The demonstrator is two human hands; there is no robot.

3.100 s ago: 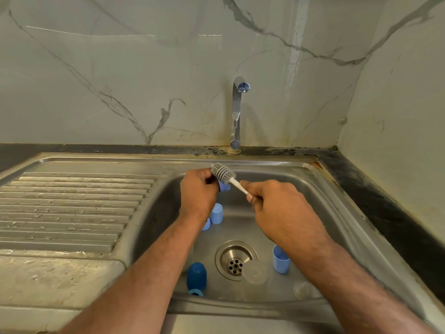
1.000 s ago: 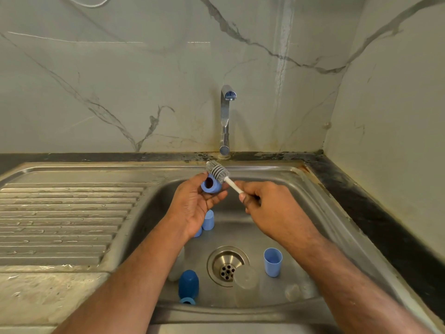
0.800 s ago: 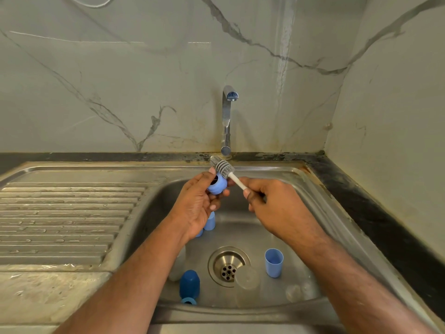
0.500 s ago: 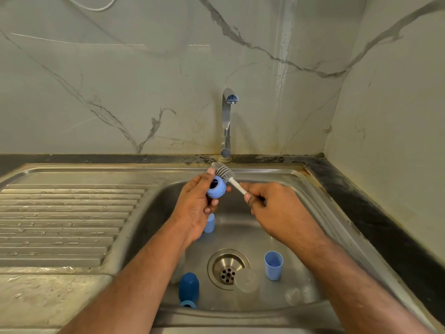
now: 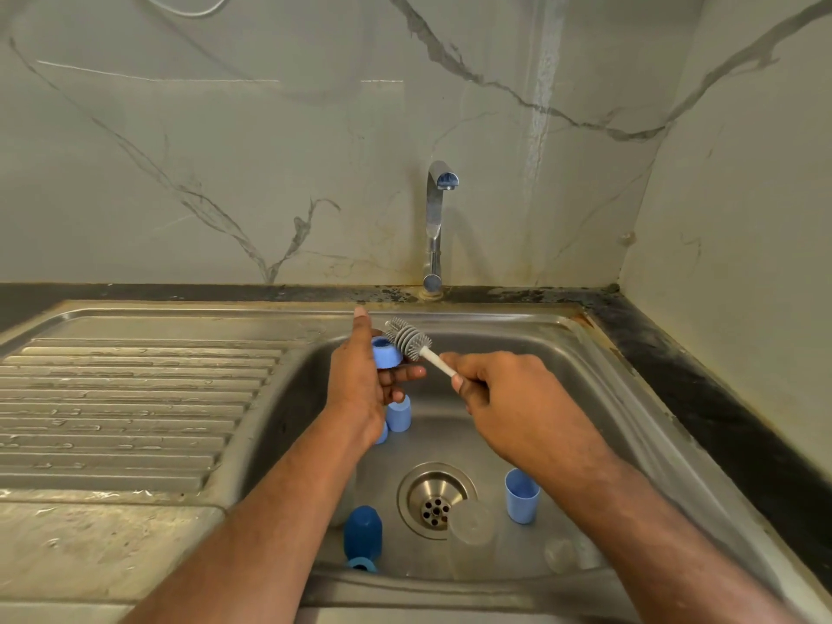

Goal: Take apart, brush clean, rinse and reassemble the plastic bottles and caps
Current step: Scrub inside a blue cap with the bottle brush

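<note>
My left hand (image 5: 360,380) holds a small light-blue cap (image 5: 385,352) over the sink basin, thumb up and fingers under it. My right hand (image 5: 499,394) grips the white handle of a grey bottle brush (image 5: 409,340), whose bristle head lies against the cap's right side. On the basin floor stand a light-blue cap (image 5: 399,414) behind my left wrist, an open light-blue cap (image 5: 521,495), a dark-blue cap (image 5: 363,532) and a blue ring (image 5: 361,564). Clear plastic bottles (image 5: 470,531) lie near the drain, hard to make out.
The steel sink (image 5: 599,353) has a ribbed draining board (image 5: 126,398) on the left and a drain (image 5: 436,499) in the middle. A chrome tap (image 5: 436,218) stands behind the basin, not running. Marble walls close the back and right.
The cap has turned in my left hand, its opening now facing up and away. The brush head has come out to the cap's right side. My thumb has straightened upward.
</note>
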